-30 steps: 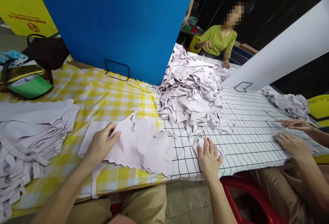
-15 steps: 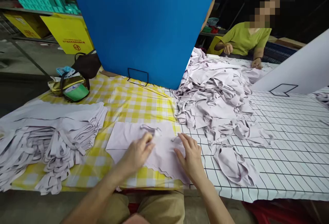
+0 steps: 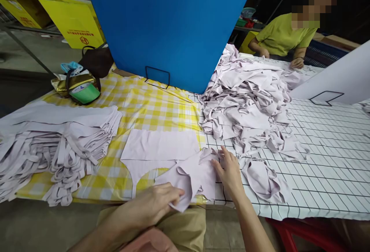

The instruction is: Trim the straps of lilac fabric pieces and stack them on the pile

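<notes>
A pale lilac strappy top [image 3: 160, 144] lies in front of me on the checked cloth. Its upper part is flat, while the near right part is folded and bunched up. At its near edge, my left hand [image 3: 160, 202] has its fingers closed on the fabric, lifting a curled fold. My right hand [image 3: 228, 171] rests at the top's right end, thumb and fingers apart, touching the edge near a strap. Left of them is a layered stack of similar tops [image 3: 66, 128], straps hanging toward the table's front edge.
A large heap of crumpled lilac tops [image 3: 245, 94] fills the back right, with one loose top [image 3: 267, 182] nearer. A blue board [image 3: 170, 28] and a white board [image 3: 341, 74] stand upright. Bags [image 3: 83, 86] lie back left. A co-worker [image 3: 286, 36] sits across the table.
My left hand has moved toward me with the top's near part, folding it and uncovering a strap and curved edge. My right hand has shifted slightly right. The view has tilted a little.
</notes>
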Action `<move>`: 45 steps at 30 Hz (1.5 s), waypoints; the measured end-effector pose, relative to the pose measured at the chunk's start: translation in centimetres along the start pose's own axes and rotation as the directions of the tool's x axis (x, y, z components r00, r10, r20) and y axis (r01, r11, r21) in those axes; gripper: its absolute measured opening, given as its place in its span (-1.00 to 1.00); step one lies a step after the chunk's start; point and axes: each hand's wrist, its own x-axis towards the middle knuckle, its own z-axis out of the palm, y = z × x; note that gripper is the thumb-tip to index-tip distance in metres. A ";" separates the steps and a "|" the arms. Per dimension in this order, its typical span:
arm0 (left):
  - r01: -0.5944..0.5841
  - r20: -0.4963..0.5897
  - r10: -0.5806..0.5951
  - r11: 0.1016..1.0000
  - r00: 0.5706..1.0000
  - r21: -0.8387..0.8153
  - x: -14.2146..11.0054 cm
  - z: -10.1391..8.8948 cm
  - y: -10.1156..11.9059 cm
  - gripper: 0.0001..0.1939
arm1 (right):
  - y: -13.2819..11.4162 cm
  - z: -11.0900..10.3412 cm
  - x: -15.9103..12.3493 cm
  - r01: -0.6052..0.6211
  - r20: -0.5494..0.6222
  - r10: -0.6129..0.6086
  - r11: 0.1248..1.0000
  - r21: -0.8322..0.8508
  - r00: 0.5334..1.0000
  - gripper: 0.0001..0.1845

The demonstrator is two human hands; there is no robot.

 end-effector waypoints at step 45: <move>0.082 -0.038 -0.073 0.920 0.997 0.383 -4.4 -1.5 -7.5 -0.65 | -0.3 -3.2 -4.2 -0.174 0.302 0.111 0.966 0.191 0.947 -0.75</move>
